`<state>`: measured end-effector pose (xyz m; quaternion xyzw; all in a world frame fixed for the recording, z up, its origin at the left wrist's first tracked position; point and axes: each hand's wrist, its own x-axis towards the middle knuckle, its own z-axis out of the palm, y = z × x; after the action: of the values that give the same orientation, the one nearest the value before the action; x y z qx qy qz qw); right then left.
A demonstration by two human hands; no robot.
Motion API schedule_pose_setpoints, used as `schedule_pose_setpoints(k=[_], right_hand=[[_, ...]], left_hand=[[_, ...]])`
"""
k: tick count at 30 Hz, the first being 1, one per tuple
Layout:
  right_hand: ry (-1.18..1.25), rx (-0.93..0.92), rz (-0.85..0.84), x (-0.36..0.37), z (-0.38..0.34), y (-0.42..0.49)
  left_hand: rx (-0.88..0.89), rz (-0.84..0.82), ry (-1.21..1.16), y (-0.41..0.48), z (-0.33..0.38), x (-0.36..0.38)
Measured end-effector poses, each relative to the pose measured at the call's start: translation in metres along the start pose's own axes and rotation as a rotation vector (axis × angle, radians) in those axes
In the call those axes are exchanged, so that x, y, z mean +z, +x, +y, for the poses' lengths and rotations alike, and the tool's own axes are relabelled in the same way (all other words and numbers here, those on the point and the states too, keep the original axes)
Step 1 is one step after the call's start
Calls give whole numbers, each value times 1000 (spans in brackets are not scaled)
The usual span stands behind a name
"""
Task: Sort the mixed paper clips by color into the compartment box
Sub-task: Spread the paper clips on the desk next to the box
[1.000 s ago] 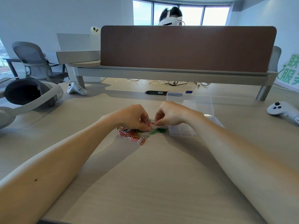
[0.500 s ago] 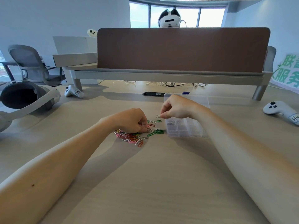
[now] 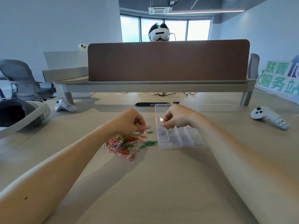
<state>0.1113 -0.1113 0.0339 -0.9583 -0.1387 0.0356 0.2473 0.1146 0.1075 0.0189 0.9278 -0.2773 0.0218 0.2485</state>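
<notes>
A heap of mixed paper clips (image 3: pixel 123 143), pink, green, orange and white, lies on the desk in front of me. A small bunch of green clips (image 3: pixel 148 143) lies at its right edge. To the right stands a clear compartment box (image 3: pixel 186 140) with its lid open behind it. My left hand (image 3: pixel 131 121) pinches dark silver clips (image 3: pixel 148 127) at the heap's far edge. Over the box's far-left compartment, my right hand (image 3: pixel 175 118) pinches one silver paper clip (image 3: pixel 160 126).
A headset (image 3: pixel 21 113) lies at the far left, a white controller (image 3: pixel 64 106) behind the heap and another controller (image 3: pixel 269 117) at the right. A brown divider (image 3: pixel 168 60) on a raised shelf closes the back of the desk, with a person behind it.
My right hand lifted a silver clip from the heap and carried it right, over the box's far-left compartment. My left hand stayed at the heap's far edge. The view tilted upward.
</notes>
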Motion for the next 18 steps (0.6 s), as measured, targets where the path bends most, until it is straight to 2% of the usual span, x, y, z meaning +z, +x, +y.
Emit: schedule_pose_setpoints(k=[10,18], right_hand=[[-20,49,73,-6,17,4],[-41,41,38,-9,22,2]], left_hand=[[103,52,86,46,26,23],[129,-8,91,52,30,25]])
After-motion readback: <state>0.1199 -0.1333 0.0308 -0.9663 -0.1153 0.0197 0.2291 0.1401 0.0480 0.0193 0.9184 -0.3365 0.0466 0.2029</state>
